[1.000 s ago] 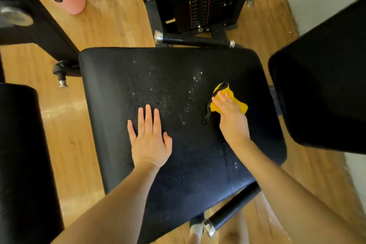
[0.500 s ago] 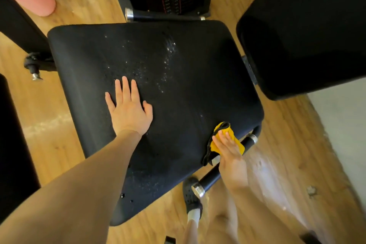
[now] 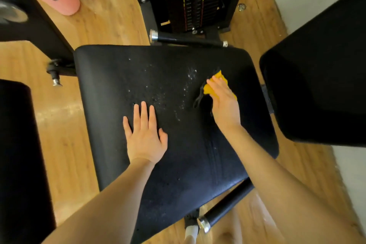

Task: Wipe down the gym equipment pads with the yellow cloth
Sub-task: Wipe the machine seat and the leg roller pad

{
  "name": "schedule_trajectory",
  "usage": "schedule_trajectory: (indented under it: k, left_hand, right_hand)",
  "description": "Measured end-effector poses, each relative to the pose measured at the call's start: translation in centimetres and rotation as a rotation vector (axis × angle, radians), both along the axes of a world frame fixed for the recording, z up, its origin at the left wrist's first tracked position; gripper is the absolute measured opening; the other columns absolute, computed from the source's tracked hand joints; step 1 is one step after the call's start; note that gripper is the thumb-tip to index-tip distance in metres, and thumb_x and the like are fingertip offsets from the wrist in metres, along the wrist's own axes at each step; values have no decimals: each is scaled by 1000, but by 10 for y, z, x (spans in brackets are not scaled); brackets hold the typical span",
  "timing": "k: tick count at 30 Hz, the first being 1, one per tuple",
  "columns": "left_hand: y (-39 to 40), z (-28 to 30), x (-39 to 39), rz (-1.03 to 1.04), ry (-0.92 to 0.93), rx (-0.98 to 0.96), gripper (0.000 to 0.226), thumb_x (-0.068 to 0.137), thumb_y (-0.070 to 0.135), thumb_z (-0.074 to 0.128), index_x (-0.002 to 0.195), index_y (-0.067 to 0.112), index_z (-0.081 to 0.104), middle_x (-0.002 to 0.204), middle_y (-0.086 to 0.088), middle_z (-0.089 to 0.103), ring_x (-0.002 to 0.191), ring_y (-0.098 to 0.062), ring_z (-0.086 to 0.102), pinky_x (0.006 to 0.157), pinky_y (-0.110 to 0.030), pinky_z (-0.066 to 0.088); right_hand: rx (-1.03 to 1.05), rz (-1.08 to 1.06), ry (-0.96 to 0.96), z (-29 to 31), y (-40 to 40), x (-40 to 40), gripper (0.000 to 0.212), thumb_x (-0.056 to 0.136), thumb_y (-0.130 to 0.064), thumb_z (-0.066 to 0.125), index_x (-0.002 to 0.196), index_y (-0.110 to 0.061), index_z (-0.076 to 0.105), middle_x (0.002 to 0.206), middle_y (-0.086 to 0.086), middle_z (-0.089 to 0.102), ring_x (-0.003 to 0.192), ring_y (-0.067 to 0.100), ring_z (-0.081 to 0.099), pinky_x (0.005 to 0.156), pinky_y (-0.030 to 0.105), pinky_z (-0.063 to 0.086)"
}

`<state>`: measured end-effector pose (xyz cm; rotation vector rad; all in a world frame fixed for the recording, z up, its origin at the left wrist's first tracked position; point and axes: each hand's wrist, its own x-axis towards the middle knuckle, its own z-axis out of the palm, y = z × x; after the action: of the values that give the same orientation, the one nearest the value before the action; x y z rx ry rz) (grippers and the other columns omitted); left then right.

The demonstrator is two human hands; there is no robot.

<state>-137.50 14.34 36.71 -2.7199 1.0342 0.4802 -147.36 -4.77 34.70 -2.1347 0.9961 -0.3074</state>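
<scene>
Fingers (image 3: 218, 86) of the right hand (image 3: 224, 105) lie straight and close together, flat on top of the cloth (image 3: 210, 89), pressing it onto the pad (image 3: 138, 65); they do not curl round it. The cloth is yellow with a dark edge that trails out on the thumb side of those fingers. The left hand (image 3: 145, 134) rests palm-down on the same pad, its fingers (image 3: 143, 112) straight and slightly apart, the thumb splayed toward the right hand; it holds nothing and appears to serve as a brace.

White droplets (image 3: 189, 77) speckle the pad between the two hands, thickest just beside the right fingertips on their thumb side, thinner just beyond the left fingertips. A faint wet streak (image 3: 213, 150) runs back toward the person, alongside the right wrist.

To do this step well, the cloth should probably be swept from under the right fingers toward the left hand in overlapping passes, palm kept flat so pressure spreads evenly, then the left hand lifted so the patch beneath it is wiped too. The loose dark edge may drag; tucking it under the fingers would help.

Beyond both sets of fingertips stands a weight stack (image 3: 190, 0) with yellow, green and red markings; any writing on its plates is too small to read. No brand is legible anywhere.
</scene>
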Motion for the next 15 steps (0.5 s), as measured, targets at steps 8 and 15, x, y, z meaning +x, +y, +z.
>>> schedule_trajectory:
  k: [8,15]
  left_hand:
    - [-2,-1,4,0,5,49,67,82,39,27,140,9,41,150,-13,33,141,-28,23,111,-51,5]
    - [-1,-2,4,-5,1,42,65,86,39,35,146,12,30,155,-11,20,144,-26,7,113,-51,0]
  right_hand:
    - [23,303,267,-11,-64,112,47,96,-2,42,141,-13,36,153,4,24,143,19,16,116,29,13]
    - [-70,301,264,-33,-2,26,59,88,9,45,140,-18,38,150,-3,26,141,14,17,115,19,5]
